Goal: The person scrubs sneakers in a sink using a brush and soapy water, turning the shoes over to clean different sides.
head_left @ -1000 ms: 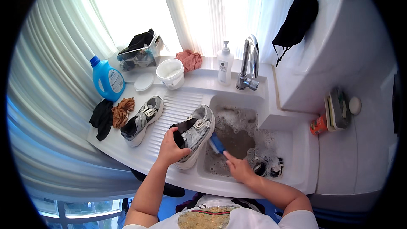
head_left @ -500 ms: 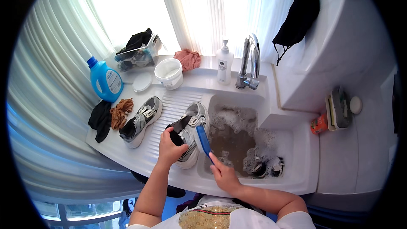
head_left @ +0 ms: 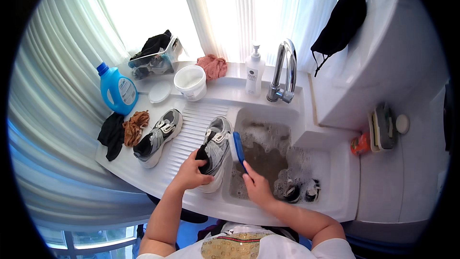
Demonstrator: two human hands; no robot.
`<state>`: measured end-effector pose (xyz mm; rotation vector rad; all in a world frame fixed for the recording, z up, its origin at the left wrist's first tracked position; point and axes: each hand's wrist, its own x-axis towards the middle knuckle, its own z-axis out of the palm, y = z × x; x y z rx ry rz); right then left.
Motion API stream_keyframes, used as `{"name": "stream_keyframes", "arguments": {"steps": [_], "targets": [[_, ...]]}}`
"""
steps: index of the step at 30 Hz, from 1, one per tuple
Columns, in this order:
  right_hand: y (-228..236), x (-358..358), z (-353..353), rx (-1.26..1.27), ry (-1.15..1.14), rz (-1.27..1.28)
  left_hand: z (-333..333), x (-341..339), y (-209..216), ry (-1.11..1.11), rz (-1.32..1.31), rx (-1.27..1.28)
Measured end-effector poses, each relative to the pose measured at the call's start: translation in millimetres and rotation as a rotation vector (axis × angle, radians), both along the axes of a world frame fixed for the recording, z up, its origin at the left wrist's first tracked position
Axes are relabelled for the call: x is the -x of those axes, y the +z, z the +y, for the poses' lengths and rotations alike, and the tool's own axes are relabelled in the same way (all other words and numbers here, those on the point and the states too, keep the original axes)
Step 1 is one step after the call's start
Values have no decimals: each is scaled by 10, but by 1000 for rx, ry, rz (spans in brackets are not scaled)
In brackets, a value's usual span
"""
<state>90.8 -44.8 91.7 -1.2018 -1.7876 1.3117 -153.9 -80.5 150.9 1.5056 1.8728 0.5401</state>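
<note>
**Both hands on shoe and brush at sink edge**

Left hand (head_left: 191, 175) clamps the heel end of a grey sneaker (head_left: 215, 151), fingers wrapped over the dark collar. Right hand (head_left: 256, 187) grips the handle of a blue scrub brush (head_left: 237, 147); bristle side is pressed against the sneaker's right flank. That shoe sits on the ribbed drainboard (head_left: 191, 132), toe pointing away, its right side just at the lip of the sink basin (head_left: 268, 151).

Room: the near counter edge runs close under both wrists, little margin there. The basin holds murky, sudsy water; a pair of small dark items (head_left: 302, 191) sits in the foam at its near right corner, too small to identify. Open drainboard strip between the two shoes.

Counts, near to far:
- sneakers: 2. The second sneaker (head_left: 158, 136) lies left of the held one, apart from it, on the flat counter beside the ribs.
- rags: 2 at the left counter edge, one black (head_left: 111, 134), one brown (head_left: 135, 127), touching each other.
- blue detergent jug (head_left: 117, 88): 1, upright, behind the rags.
- white tub (head_left: 190, 82): 1, with a round lid (head_left: 159, 92) lying just left of it.
- pump bottle (head_left: 254, 74): 1, next to the chrome tap (head_left: 285, 69).
- pink cloth (head_left: 213, 66): 1, on the back ledge.
- clear bin (head_left: 155, 60) with dark contents: 1, by the curtain.

Far right: black bag (head_left: 342, 19) hanging on the white unit.
</note>
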Motion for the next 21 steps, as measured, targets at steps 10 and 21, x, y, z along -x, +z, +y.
{"name": "stream_keyframes", "arguments": {"steps": [10,21], "targets": [[435,-183,-128,412,155,127,-52,276,-45,10,-323,-42],[658,-193,289,468,137,90,9,491,55,26,-412,168]]}}
